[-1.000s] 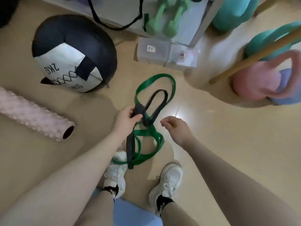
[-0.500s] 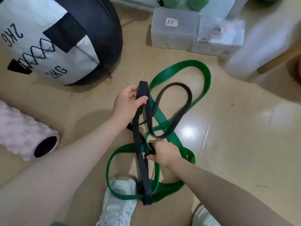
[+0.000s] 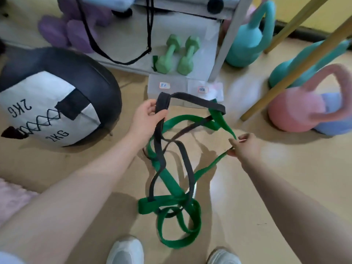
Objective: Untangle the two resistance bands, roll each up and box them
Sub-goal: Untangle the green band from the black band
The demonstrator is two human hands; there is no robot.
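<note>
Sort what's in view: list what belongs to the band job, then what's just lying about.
Job:
black band, in left hand
green band, pinched by right hand
two clear boxes

Lying about:
medicine ball
green dumbbells
purple dumbbells
pink kettlebell
teal kettlebells

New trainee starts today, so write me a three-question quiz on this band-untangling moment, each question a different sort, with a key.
1. True or false: the left hand grips the black band.
2. Multiple choice: the right hand pinches which item? A) the pink kettlebell B) the green band C) a green dumbbell
3. Fill in: the bands are still ______ and neither is rolled up.

Key:
1. True; its fingers curl round the band's upper end.
2. B; the pink kettlebell and the green dumbbells are untouched.
3. Tangled; they cross each other several times between the hands and the floor.
</note>
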